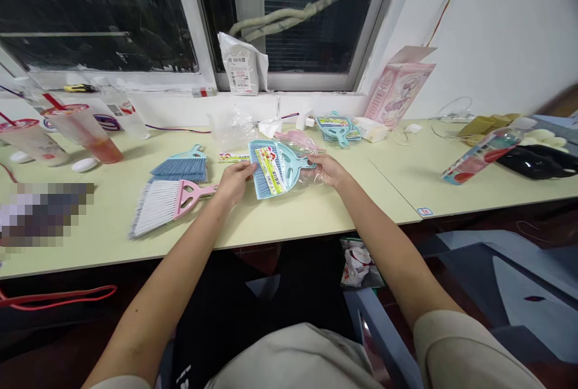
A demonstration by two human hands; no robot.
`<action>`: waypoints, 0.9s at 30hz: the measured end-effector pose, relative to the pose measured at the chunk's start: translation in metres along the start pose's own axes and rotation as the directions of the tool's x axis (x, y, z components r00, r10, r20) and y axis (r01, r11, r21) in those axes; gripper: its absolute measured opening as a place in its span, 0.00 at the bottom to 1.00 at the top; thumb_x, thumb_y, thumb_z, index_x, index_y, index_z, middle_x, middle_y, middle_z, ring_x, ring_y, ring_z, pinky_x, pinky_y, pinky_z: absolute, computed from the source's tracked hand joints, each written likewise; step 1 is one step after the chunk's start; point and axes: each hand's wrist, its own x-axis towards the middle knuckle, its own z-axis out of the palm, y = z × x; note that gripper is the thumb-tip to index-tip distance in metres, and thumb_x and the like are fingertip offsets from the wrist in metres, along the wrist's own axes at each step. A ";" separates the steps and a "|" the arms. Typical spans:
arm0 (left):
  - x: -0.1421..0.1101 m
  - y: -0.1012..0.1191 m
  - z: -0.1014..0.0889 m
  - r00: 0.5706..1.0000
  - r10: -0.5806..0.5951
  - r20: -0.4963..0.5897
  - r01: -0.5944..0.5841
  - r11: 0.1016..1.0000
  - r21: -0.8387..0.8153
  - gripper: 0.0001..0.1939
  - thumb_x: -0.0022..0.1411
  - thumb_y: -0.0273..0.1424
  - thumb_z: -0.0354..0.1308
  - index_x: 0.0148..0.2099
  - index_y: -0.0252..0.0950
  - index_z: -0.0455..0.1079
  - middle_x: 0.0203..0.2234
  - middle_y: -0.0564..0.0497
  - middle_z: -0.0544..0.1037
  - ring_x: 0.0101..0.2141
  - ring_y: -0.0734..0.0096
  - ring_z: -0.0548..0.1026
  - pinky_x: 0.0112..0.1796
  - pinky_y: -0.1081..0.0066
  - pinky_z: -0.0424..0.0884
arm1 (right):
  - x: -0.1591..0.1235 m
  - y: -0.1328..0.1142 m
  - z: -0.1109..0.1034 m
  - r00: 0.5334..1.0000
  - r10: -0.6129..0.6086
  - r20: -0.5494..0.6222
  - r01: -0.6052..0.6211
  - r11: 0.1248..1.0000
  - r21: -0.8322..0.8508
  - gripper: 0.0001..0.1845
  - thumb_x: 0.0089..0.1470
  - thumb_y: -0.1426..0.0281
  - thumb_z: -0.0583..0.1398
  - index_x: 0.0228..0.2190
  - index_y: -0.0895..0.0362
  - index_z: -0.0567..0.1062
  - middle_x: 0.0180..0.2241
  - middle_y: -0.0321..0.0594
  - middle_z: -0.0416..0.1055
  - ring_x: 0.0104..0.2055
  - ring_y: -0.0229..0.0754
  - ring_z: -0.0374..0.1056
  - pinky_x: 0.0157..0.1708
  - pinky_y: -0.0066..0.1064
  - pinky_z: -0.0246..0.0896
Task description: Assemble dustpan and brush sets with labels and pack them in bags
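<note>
Between my hands is a light-blue dustpan and brush set (275,169) in clear plastic with a yellow-green label. My left hand (237,181) grips its left edge, and my right hand (329,170) is closed around the handle end on the right. On the table to the left lie a pink-handled brush with white bristles (169,202) and a blue brush (180,165). Behind the held set, a pink item in clear wrapping (298,139) is partly hidden. More light-blue dustpan sets (336,128) rest farther back.
Two drink cups, one a red drink cup (85,133), stand at the left with a clear bottle (121,109). A pink box (397,88) is at the back right. A labelled bottle (483,154) lies near black shoes (537,161). Blue chairs (519,280) are below right.
</note>
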 end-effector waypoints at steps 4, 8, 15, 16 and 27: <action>-0.004 0.005 0.000 0.985 -0.104 0.140 0.115 0.990 -0.077 0.16 0.53 0.35 0.77 0.36 0.35 0.74 0.35 0.47 0.82 0.35 0.64 0.81 0.41 0.62 0.79 | -0.002 -0.003 0.002 0.999 0.005 -0.033 -0.005 1.000 0.006 0.06 0.62 0.79 0.63 0.39 0.59 0.79 0.25 0.37 0.72 0.32 0.42 0.78 0.38 0.37 0.85; 0.000 0.003 -0.003 0.981 -0.152 0.121 0.165 0.981 -0.105 0.12 0.58 0.30 0.74 0.37 0.33 0.73 0.34 0.45 0.82 0.32 0.66 0.81 0.39 0.63 0.81 | -0.004 -0.004 0.002 1.000 0.019 -0.010 -0.018 1.000 0.025 0.07 0.61 0.78 0.64 0.40 0.58 0.79 0.26 0.36 0.72 0.34 0.43 0.79 0.42 0.41 0.85; 0.003 -0.002 -0.002 0.975 -0.219 0.035 0.222 0.968 -0.118 0.02 0.63 0.22 0.67 0.37 0.29 0.76 0.33 0.41 0.83 0.31 0.66 0.82 0.42 0.61 0.83 | -0.007 -0.005 0.004 0.996 0.086 -0.004 -0.086 0.995 0.044 0.04 0.62 0.72 0.66 0.41 0.56 0.80 0.29 0.39 0.74 0.38 0.49 0.82 0.40 0.43 0.85; 0.002 -0.002 -0.001 0.975 -0.221 0.031 0.223 0.967 -0.121 0.02 0.63 0.21 0.67 0.37 0.29 0.77 0.34 0.41 0.83 0.31 0.66 0.82 0.43 0.60 0.83 | -0.007 -0.005 0.005 0.996 0.086 -0.001 -0.086 0.996 0.032 0.04 0.63 0.71 0.66 0.41 0.56 0.80 0.30 0.40 0.75 0.39 0.49 0.81 0.39 0.44 0.85; 0.003 -0.002 -0.002 0.979 -0.200 0.042 0.204 0.973 -0.108 0.07 0.58 0.24 0.74 0.36 0.29 0.78 0.28 0.46 0.81 0.27 0.73 0.77 0.34 0.71 0.77 | -0.009 -0.005 -0.004 0.999 0.044 0.031 -0.031 0.935 -0.353 0.17 0.70 0.59 0.59 0.48 0.58 0.80 0.21 0.38 0.75 0.15 0.40 0.67 0.12 0.30 0.66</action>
